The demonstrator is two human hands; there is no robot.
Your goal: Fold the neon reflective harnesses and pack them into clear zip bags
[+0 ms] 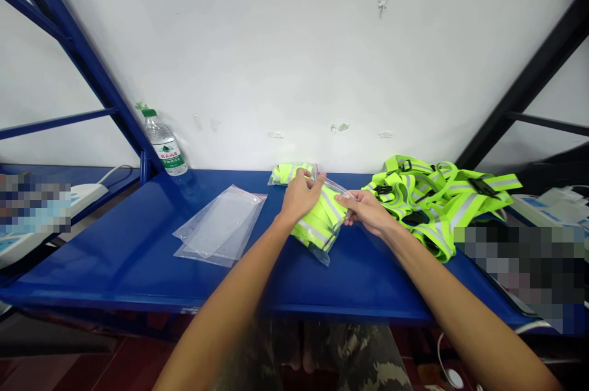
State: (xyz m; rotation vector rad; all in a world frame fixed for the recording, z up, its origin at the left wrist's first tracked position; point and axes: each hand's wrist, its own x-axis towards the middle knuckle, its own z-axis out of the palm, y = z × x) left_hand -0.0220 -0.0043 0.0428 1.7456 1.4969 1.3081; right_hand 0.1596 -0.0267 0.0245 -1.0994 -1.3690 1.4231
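Head view, the only one I have. Both hands meet at the middle of the blue shelf (138, 256), over a clear plastic bag (322, 219) stuffed with a folded yellow reflective strap. The bag lies on the shelf, its open end toward the wall, just in front of a second filled bag (288, 173) lying against the wall.

The left hand (301, 194) is curled over the far edge of the bag, fingers pressed together on the mouth strip. The right hand (365, 210) pinches the same strip at its right corner, thumb and forefinger closed on the plastic.

I judge the step in hand to be sealing the bag's mouth. To do it well: keep the strap pushed below the strip so no fabric catches, hold one corner fixed, and run the pinch along the whole strip, pressing air out ahead of it.

Left of the hands, well apart, lies a small stack of empty bags (221, 225). Right of them, near the right wrist, sits a loose heap of straps (437, 194) with black buckles. A water bottle (164, 145) stands at the back left, beside the shelf's blue post.
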